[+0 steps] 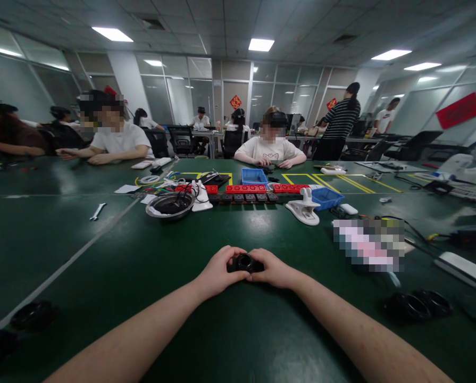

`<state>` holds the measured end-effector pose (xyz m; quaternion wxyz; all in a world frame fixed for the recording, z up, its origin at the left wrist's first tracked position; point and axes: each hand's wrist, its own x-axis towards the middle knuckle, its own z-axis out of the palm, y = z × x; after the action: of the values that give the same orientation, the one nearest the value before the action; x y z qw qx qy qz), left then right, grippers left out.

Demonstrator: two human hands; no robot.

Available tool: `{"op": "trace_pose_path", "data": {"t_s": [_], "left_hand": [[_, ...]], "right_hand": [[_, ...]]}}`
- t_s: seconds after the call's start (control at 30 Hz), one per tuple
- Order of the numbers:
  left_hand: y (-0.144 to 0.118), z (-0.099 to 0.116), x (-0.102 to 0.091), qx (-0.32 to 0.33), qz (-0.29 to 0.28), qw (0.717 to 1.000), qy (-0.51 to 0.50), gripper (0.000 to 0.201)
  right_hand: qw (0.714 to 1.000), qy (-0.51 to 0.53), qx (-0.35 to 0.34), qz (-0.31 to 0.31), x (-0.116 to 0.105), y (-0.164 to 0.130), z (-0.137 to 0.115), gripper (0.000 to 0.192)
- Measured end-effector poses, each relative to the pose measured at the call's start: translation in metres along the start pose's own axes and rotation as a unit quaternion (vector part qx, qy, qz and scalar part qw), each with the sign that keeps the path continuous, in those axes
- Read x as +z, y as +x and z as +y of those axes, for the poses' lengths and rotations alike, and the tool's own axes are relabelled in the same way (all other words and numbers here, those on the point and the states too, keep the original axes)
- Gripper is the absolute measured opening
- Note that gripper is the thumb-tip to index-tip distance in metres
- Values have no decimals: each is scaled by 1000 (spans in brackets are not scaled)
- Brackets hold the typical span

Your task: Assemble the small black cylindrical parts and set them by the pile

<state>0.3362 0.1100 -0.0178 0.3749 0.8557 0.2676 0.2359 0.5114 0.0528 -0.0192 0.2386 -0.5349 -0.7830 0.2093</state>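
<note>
Holding a small black round part (244, 262) between both hands, I see it sits right in the middle, just above the green table (238, 330). My left hand (217, 274) curls around its left side and my right hand (273, 268) curls around its right side, so both are equally near. Each grip is closed on the part, fingers bent over it. The round opening of the part faces up toward me; I cannot tell if it has a long side.

Further out from my hands, straight ahead, lie a dark bowl (169, 204), a white tool (303, 208) and a row of red and black blocks (245, 192). Off to the right of my right hand lie two black rings (419, 304). Far left lies a wrench (97, 211). Other people sit across the table.
</note>
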Motion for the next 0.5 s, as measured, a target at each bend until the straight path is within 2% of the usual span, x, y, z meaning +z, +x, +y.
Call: {"op": "trace_pose_path", "data": {"t_s": [0.3, 0.5], "left_hand": [[1, -1, -4, 8, -36, 999, 17, 38], [0, 1, -4, 3, -38, 999, 16, 38]], "right_hand": [[999, 37, -6, -22, -3, -2, 1, 25], [996, 78, 51, -4, 1, -2, 0, 29]]}}
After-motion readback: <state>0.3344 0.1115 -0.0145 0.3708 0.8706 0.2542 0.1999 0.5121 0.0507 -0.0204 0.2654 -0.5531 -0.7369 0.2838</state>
